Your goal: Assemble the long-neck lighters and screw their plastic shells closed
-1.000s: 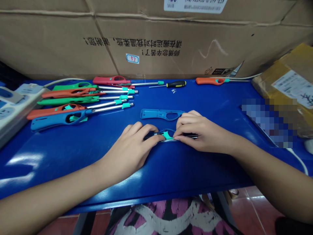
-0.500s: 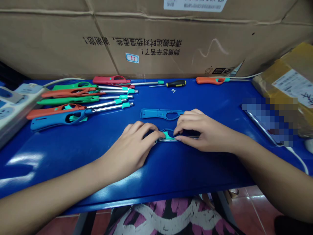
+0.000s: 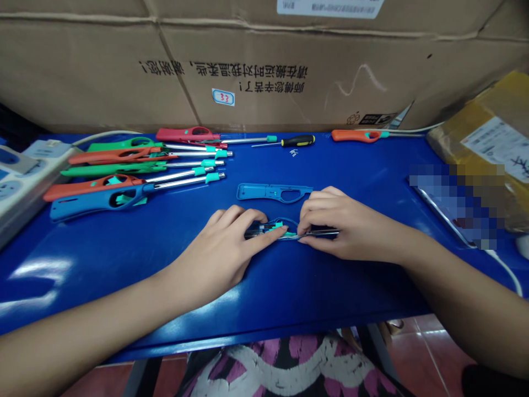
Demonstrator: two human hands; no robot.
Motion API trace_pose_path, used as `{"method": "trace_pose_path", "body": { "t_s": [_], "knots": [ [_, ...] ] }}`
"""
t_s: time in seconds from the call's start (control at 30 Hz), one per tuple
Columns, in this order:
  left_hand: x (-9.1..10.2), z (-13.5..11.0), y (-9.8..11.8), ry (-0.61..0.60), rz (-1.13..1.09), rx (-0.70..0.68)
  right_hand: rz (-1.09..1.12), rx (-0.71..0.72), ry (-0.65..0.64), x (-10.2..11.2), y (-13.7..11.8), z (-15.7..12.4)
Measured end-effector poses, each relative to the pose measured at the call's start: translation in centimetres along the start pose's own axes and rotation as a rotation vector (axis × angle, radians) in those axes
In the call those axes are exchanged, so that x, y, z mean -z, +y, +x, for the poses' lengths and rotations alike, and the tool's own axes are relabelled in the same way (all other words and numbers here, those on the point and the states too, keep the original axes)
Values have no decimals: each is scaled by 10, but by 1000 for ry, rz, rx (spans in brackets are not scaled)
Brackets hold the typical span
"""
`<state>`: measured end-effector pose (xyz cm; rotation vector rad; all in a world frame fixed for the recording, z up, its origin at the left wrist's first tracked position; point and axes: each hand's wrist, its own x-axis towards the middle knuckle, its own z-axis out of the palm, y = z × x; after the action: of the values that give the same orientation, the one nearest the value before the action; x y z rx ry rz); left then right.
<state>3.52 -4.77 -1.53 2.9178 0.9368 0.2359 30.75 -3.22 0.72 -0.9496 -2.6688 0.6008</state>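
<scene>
While left fingers (image 3: 270, 238) clamp the blue lighter (image 3: 278, 224) (opened), right fingers (image 3: 306, 223) pinch it too.

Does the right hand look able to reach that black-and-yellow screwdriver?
Probably yes, once freed: the right hand pinches the open blue plastic lighter. The black-and-yellow screwdriver lies uncovered beyond, and the flat blue plastic shell half nearby looks low enough to reach over.
</scene>
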Motion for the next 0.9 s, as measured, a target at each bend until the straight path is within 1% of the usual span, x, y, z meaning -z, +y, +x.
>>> {"method": "trace_pose_path", "body": {
  "t_s": [0.17, 0.27, 0.4, 0.5, 0.67, 0.8, 0.9],
  "knots": [
    [-1, 0, 0, 0, 13, 5, 6, -9, 20, -1, -1, 1],
    [-2, 0, 1, -2, 11, 7, -33, 13, 59, -1, -1, 0],
    [-3, -1, 1, 10, -9, 21, -68, 42, 78, 0, -1, -1],
    [-5, -1, 0, 28, -68, 51, -84, 22, 98, 0, -1, 0],
    [-8, -1, 0, 79, -220, 91, -87, -41, 175, -8, -1, 1],
    [-8, -1, 1, 98, -290, 112, -118, -10, 142, -13, -1, 2],
    [-8, 0, 1, 96, -320, 110, -156, 49, 145, -13, -2, 3]
  ]
}}
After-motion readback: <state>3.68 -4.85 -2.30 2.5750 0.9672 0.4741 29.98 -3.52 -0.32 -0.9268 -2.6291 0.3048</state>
